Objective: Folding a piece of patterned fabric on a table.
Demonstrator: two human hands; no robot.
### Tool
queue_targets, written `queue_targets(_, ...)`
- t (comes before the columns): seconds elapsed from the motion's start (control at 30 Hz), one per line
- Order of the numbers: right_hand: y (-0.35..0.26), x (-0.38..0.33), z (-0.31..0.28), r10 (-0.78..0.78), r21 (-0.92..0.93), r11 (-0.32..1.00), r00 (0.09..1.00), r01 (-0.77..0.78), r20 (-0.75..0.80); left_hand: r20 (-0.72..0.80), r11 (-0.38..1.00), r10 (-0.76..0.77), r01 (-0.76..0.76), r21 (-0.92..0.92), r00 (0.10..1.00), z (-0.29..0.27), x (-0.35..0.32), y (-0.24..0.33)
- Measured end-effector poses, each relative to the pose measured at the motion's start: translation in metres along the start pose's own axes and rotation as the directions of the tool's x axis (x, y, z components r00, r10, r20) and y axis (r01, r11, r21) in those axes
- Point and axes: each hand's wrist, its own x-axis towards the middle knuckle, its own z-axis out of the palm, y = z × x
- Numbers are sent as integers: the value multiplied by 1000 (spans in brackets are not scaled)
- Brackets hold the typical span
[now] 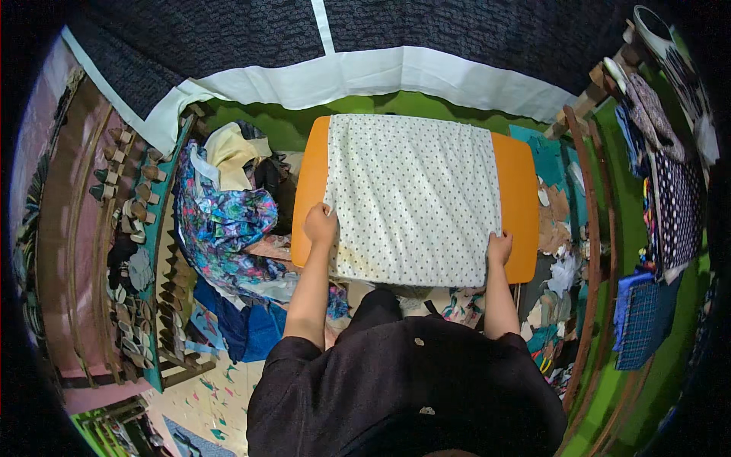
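A white cloth with small dark dots point(415, 198) lies spread over an orange tabletop point(517, 206), its near edge reaching the table's front. My left hand point(320, 225) is closed on the cloth's left edge, fingers curled at the border. On the opposite side my right hand point(499, 247) pinches the cloth's right edge, lower down near the front corner. Soft slanting creases run across the fabric between my hands. A faint yellowish stain shows near its front left corner.
Left of the table is a heap of clothes, with a blue floral fabric point(228, 221) on top. Farther left stands a rack point(164, 259) of shoe-shaped pieces. Folded cloths point(647, 320) hang at the right beside a wooden rail point(590, 228). A dark curtain point(457, 30) spans the back.
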Motion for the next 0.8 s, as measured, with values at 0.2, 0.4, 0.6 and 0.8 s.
queue_targets(0.2, 2, 19, 12, 104, -81, 992, 992, -98, 65, 131, 713, 623, -490, -501, 771, -1, -17, 27)
queue_targets(0.4, -19, 27, 23, 93, -112, 989, 994, -98, -50, -271, 905, 307, -368, -212, 912, 20, 31, 3)
queue_targets(0.6, -43, 39, 29, 99, -146, 985, 994, -92, 45, 221, 944, 245, -181, -275, 944, 22, 48, 4)
queue_targets(0.8, -36, 55, 25, -88, -56, 995, 985, 80, -145, 384, 988, -76, 19, 151, 920, 7, 48, 3)
